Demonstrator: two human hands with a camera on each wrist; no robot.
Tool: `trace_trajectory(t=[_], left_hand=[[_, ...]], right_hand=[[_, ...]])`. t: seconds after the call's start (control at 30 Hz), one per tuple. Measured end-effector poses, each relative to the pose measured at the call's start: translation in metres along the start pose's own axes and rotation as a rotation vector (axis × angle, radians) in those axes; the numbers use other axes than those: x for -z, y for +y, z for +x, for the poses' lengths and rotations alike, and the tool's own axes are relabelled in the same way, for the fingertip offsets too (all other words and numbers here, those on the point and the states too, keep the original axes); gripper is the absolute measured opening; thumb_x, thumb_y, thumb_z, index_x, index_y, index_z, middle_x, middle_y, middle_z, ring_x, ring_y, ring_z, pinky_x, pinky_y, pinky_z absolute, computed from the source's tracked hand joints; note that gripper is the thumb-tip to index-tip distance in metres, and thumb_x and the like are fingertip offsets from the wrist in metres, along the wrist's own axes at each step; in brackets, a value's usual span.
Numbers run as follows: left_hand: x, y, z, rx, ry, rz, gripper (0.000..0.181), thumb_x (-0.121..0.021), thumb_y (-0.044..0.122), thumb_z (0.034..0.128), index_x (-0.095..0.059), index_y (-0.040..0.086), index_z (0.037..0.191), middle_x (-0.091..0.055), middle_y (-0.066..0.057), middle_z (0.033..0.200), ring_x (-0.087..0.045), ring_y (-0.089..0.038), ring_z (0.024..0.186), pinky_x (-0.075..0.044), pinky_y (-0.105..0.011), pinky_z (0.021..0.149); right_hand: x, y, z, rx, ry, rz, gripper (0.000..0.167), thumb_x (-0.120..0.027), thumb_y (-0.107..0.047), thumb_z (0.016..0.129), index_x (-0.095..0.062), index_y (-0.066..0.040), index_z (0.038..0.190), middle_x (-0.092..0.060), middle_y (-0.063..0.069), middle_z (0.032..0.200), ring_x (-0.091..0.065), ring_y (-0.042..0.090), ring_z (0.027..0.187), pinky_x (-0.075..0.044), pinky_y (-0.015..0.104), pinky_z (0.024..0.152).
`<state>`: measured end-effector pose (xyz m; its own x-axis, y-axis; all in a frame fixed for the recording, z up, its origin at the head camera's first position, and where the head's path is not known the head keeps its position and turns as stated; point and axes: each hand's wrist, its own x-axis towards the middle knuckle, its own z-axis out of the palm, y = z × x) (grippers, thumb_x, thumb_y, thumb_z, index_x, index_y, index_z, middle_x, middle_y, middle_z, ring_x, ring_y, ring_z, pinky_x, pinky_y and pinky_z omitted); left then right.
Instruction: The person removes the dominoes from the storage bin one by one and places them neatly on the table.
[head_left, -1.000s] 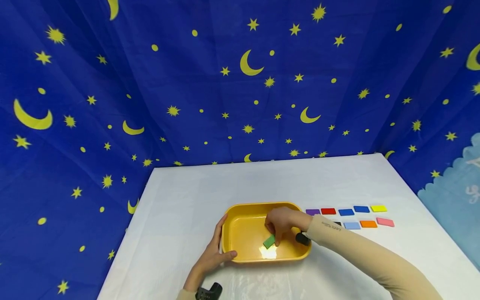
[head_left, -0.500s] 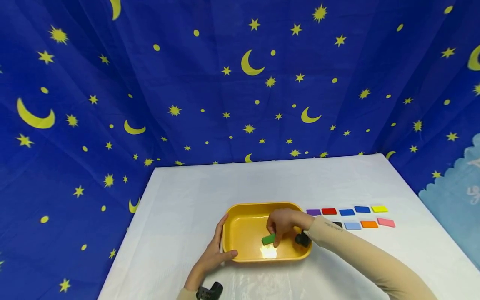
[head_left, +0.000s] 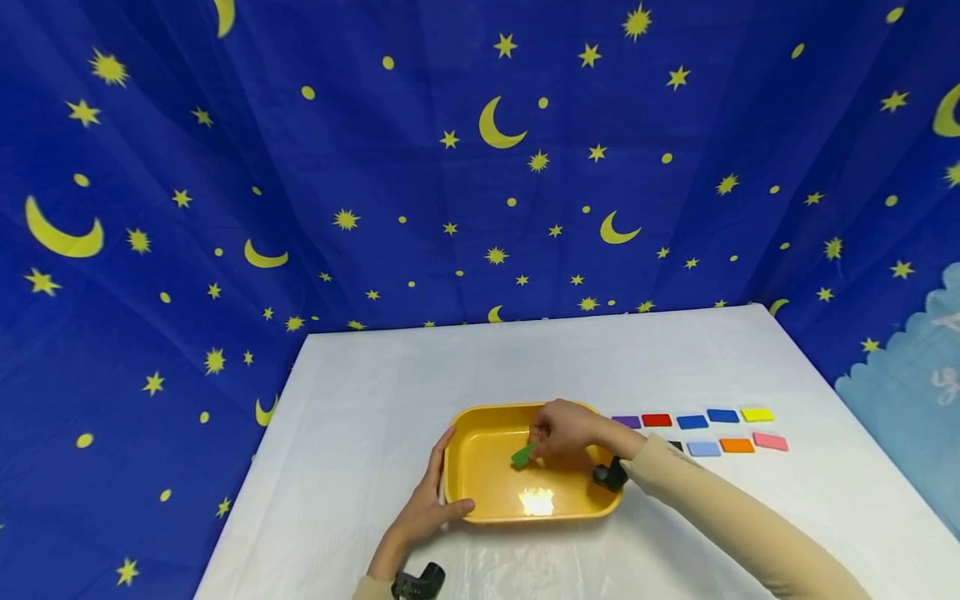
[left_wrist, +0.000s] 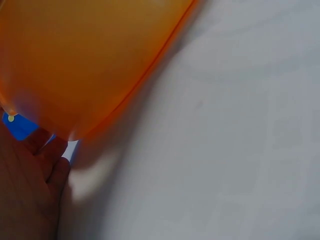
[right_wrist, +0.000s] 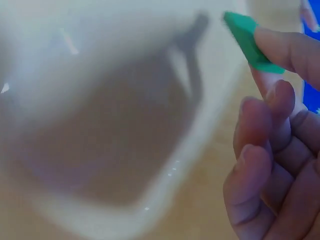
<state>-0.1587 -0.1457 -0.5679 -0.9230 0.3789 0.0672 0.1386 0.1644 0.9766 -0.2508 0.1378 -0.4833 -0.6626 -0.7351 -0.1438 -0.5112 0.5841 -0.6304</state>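
Observation:
A yellow plastic tub [head_left: 483, 487] lies in front of me on the white table. My left hand [head_left: 426, 502] holds its near left corner, thumb at the near rim and fingers along the left wall; the left wrist view shows those fingers against the tub's orange-looking outside [left_wrist: 85, 60]. Inside the tub, my right hand [head_left: 566, 428] pinches a small flat green block [head_left: 522, 456] between thumb and forefinger. In the right wrist view the green block [right_wrist: 245, 41] is tilted, with the other fingers curled below it.
Right of the tub lie two rows of similar flat blocks, among them purple [head_left: 626, 422], red [head_left: 657, 420], yellow [head_left: 757, 414], orange [head_left: 737, 446] and pink [head_left: 770, 442]. My right forearm partly covers a black one [head_left: 677, 446]. A blue star-patterned curtain [head_left: 420, 167] surrounds the table [head_left: 360, 400].
The green block, low in the tub by my right fingertips before, is now pinched by them. My right hand has moved slightly away from me. The left hand stays at the corner.

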Motion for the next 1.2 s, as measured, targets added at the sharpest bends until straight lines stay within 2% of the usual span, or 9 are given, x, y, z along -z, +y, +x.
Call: trace_trajectory(t=[0.23,0.43,0.6,0.77,0.83,1.0,1.2], left_hand=[[0.000,0.002,-0.002,-0.010,0.005,-0.007,0.102,-0.077,0.023,0.0763,-0.010,0.034,0.152,-0.012,-0.006,0.157,-0.020,-0.027,0.138,-0.016,-0.057,0.106],[-0.001,0.002,-0.003,-0.016,0.006,-0.017,0.102,-0.077,0.025,0.0769,-0.009,0.034,0.152,-0.012,-0.006,0.157,-0.020,-0.026,0.137,-0.017,-0.057,0.105],[-0.001,-0.002,-0.003,-0.028,-0.001,-0.015,0.102,-0.077,0.024,0.0772,-0.008,0.033,0.152,-0.012,-0.006,0.157,-0.019,-0.027,0.138,-0.015,-0.058,0.106],[-0.002,-0.002,-0.003,-0.028,-0.008,-0.008,0.102,-0.077,0.023,0.0774,-0.008,0.034,0.152,-0.011,-0.006,0.157,-0.019,-0.026,0.138,-0.015,-0.058,0.106],[-0.003,-0.001,-0.003,-0.028,-0.010,-0.004,0.102,-0.077,0.023,0.0774,-0.008,0.034,0.152,-0.011,-0.005,0.157,-0.018,-0.026,0.139,-0.016,-0.057,0.106],[-0.003,-0.001,-0.003,-0.013,0.004,0.006,0.102,-0.076,0.022,0.0772,-0.009,0.035,0.152,-0.011,-0.004,0.157,-0.017,-0.027,0.139,-0.014,-0.060,0.106],[-0.002,0.001,-0.002,0.006,0.022,0.022,0.100,-0.076,0.023,0.0771,-0.010,0.037,0.151,-0.011,-0.003,0.157,-0.016,-0.028,0.140,-0.013,-0.062,0.105]], right_hand=[[0.011,-0.007,-0.015,-0.011,0.103,0.075,0.015,-0.075,-0.021,0.081,-0.062,-0.016,0.073,-0.044,-0.009,0.059,-0.040,0.006,0.055,-0.032,0.022,0.053],[0.027,0.000,-0.031,-0.076,0.145,0.320,0.015,-0.072,-0.022,0.085,-0.065,-0.010,0.081,-0.047,-0.001,0.060,-0.044,0.011,0.053,-0.038,0.022,0.049],[0.041,0.015,-0.059,-0.200,0.252,0.502,0.024,-0.070,-0.028,0.087,-0.067,-0.004,0.092,-0.054,0.016,0.067,-0.044,0.020,0.053,-0.041,0.026,0.048],[0.045,0.037,-0.101,-0.390,0.419,0.559,0.040,-0.069,-0.039,0.086,-0.065,-0.002,0.102,-0.055,0.014,0.071,-0.046,0.020,0.057,-0.046,0.032,0.055],[0.041,0.047,-0.118,-0.452,0.460,0.561,0.044,-0.067,-0.041,0.087,-0.063,0.000,0.105,-0.055,0.013,0.073,-0.047,0.019,0.058,-0.045,0.032,0.056],[0.025,0.065,-0.151,-0.563,0.466,0.559,0.045,-0.065,-0.040,0.089,-0.062,0.002,0.106,-0.053,0.007,0.070,-0.046,0.017,0.059,-0.041,0.030,0.054],[0.001,0.072,-0.165,-0.616,0.391,0.536,0.038,-0.068,-0.039,0.086,-0.067,-0.001,0.096,-0.048,0.000,0.064,-0.046,0.015,0.057,-0.037,0.026,0.050]])
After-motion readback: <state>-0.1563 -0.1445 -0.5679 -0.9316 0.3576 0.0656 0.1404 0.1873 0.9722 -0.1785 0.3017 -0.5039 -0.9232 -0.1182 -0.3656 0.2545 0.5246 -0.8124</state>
